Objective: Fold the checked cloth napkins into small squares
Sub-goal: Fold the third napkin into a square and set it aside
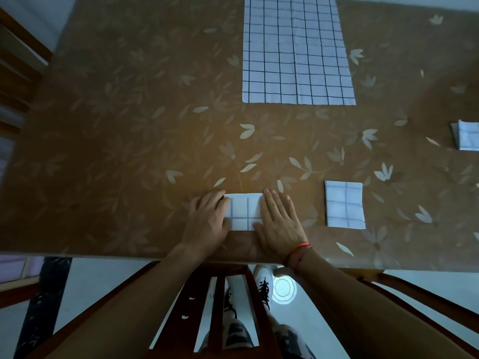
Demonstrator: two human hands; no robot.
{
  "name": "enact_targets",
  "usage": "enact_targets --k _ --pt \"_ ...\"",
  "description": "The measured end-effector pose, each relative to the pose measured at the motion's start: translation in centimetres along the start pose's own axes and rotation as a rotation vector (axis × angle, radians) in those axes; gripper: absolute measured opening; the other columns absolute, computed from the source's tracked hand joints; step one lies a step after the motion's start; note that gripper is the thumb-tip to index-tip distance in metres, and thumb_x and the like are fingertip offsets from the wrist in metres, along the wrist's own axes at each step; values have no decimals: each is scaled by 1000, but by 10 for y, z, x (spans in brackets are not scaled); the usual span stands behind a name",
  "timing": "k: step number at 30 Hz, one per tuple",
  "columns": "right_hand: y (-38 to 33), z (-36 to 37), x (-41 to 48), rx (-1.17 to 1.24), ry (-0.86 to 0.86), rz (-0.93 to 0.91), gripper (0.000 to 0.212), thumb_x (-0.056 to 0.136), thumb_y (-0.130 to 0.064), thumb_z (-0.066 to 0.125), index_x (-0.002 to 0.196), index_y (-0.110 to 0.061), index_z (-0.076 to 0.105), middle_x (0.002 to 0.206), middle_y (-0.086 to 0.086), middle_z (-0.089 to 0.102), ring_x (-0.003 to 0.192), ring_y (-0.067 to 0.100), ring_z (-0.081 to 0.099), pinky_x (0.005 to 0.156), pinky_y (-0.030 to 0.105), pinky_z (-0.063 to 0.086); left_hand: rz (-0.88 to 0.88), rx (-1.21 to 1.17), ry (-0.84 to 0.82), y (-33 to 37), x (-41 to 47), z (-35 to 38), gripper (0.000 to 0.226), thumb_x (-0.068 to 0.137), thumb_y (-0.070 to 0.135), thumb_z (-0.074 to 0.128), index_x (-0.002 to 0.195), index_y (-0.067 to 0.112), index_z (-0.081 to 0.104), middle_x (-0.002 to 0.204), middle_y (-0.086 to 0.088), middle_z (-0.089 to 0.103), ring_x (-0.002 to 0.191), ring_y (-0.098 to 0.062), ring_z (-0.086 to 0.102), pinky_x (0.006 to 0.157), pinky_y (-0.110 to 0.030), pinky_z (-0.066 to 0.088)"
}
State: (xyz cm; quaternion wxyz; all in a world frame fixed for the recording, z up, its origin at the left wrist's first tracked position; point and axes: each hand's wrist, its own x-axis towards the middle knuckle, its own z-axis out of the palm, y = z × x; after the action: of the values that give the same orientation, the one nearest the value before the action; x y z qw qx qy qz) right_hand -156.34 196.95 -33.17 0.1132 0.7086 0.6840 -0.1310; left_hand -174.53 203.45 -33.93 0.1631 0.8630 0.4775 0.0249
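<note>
folded napkin lies near the table edge, left hand and right hand pressing flat, fingers straight, on its ends.

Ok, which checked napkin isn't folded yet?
The big napkin, spread flat at the far side. The near-edge napkin, the square napkin right of it and the right-edge napkin are folded small.

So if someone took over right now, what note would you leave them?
Left hand and right hand: both flat, pressing the ends of the half-folded napkin near the front edge of the table.
Done: one small square to its right; a second folded piece at the far right, partly out of frame.
Left: finish this one, then fold the large napkin lying spread at the far side.
</note>
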Motion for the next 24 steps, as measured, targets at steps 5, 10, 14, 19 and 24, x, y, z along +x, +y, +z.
enact_targets --k 5,10,14,19,24 --pt "-2 -9 3 -11 -22 10 62 82 -36 33 124 3 58 133 19 55 125 33 51 106 56 31 -63 -38 -55 8 16 -15 41 85 25 59 126 22 54 121 2 55 118 -22 47 99 -37 29" --pt "1 -14 6 11 -10 6 61 82 -36 33 124 0 59 133 14 56 127 29 51 108 52 31 -270 -149 -130 16 38 -25 43 82 16 64 123 22 56 121 2 58 116 -22 50 100 -39 35" --pt "6 -21 8 53 -16 -65 58 95 -34 35 144 -2 32 153 13 27 144 27 20 118 48 3 -378 -135 -212 16 47 -22 44 72 13 62 114 27 58 110 0 64 104 -29 57 95 -42 41" --pt "7 -31 12 73 -34 -57 58 95 -36 35 145 -7 29 154 8 25 145 23 15 119 47 0 -392 -92 -201 27 47 -26 28 74 6 60 100 15 65 101 -5 66 96 -31 60 85 -38 42" --pt "10 -44 21 105 -14 -86 54 93 -34 44 141 -11 35 147 6 37 142 25 25 118 45 8 -368 -256 -168 29 40 -29 10 74 0 62 78 7 69 78 -9 68 74 -25 63 65 -38 55"
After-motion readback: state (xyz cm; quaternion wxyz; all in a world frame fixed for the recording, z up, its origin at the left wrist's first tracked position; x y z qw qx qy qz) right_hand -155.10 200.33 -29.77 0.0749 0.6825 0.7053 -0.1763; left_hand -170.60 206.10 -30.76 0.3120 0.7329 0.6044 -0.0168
